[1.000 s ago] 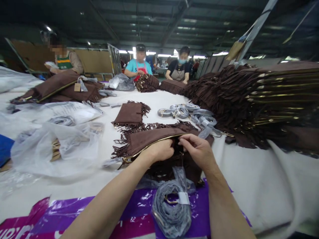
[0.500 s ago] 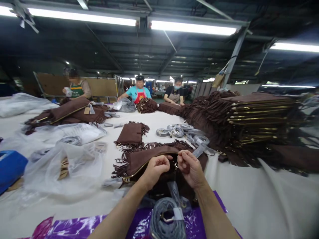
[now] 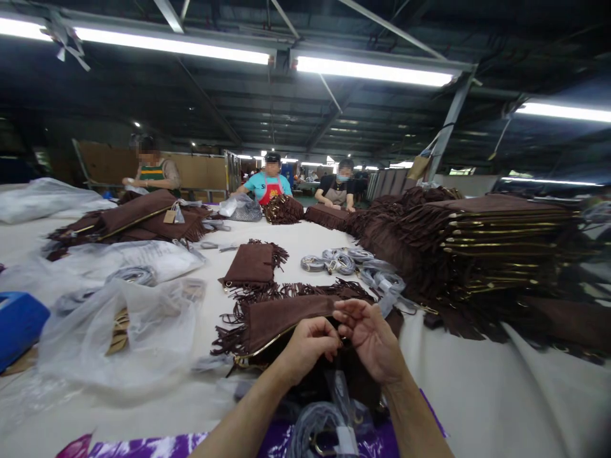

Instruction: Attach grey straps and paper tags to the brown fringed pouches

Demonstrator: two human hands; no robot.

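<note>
The brown fringed bag (image 3: 281, 321) lies flat on the white table (image 3: 477, 381), straight in front of the person and near the table's front edge. Its gold zipper (image 3: 265, 348) runs along the open mouth. The left hand (image 3: 310, 343) is closed in a fist, gripping the bag's upper edge at the mouth. The right hand (image 3: 373, 340) sits just beside it, knuckles almost touching. Its fingers bend in toward the same spot, but whether they pinch the edge or only rest on it cannot be told from this angle.

Just below the hands lies a coiled grey strap (image 3: 317, 432) in a clear sleeve, on a purple plastic sheet (image 3: 143, 445). Behind the bag lies a smaller brown pouch (image 3: 252, 264), and to its right a cluster of wrapped straps (image 3: 344, 259). A tall stack of fringed bags (image 3: 496, 245) fills the right side of the table. Clear plastic bags (image 3: 124, 327) are heaped on the left, beside a blue object (image 3: 19, 321). Three co-workers (image 3: 270, 184) stand at the far end.
</note>
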